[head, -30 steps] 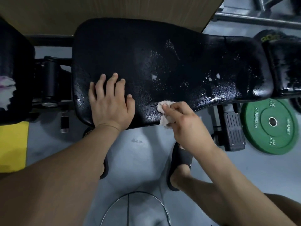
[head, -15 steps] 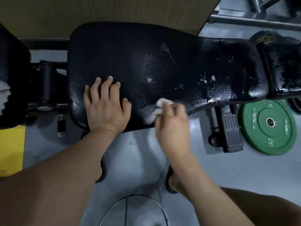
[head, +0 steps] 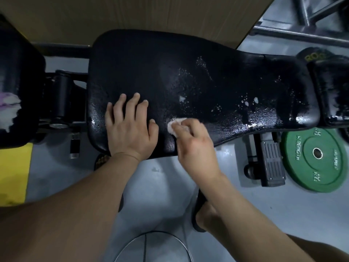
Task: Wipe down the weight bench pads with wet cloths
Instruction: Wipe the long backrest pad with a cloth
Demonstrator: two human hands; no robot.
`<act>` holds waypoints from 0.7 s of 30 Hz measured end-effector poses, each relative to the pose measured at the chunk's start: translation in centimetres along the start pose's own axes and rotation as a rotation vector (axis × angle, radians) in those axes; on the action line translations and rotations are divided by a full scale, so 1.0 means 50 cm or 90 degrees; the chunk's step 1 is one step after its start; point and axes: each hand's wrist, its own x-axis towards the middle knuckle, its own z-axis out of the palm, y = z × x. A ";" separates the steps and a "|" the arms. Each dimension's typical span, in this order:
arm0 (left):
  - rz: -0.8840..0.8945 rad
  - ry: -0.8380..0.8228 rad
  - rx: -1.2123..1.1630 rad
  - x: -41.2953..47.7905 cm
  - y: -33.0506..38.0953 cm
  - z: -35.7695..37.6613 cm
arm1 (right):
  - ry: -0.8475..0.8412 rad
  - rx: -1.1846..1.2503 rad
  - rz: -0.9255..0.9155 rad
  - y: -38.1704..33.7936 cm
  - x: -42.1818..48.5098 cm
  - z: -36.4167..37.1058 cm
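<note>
Head view, looking down. Black bench pad [head: 188, 72]: long, glossy, lying left to right, speckled with water drops and white flecks over its right half. Left hand [head: 130, 129]: flat on the pad's near left part, fingers straight and spread, holding nothing. Right hand [head: 194, 142]: fingers curled round a small white cloth [head: 172, 127] — pressed to the pad close to its near edge, just beside the left thumb. Second black pad [head: 334, 95] at far right, wet and shiny. Another dark pad [head: 18, 63] at far left, bearing a crumpled pink-and-white rag [head: 8, 108]. Green weight plate [head: 317, 157] flat on the grey floor [head: 160, 186] below the bench pad's right end, beside a black ribbed pedal [head: 272, 163]. Yellow mat [head: 13, 173] at lower left.
</note>
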 end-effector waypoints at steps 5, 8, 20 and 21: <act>-0.005 -0.003 -0.001 -0.002 -0.002 -0.001 | 0.075 -0.017 0.078 0.031 0.080 0.003; 0.002 -0.003 0.002 -0.002 -0.002 -0.002 | 0.001 -0.010 -0.002 0.001 0.003 -0.002; 0.003 0.001 0.001 0.002 -0.006 0.002 | -0.034 0.021 -0.039 -0.015 0.020 0.000; 0.002 0.002 0.000 0.001 -0.006 0.002 | -0.041 0.020 -0.043 -0.014 0.015 -0.006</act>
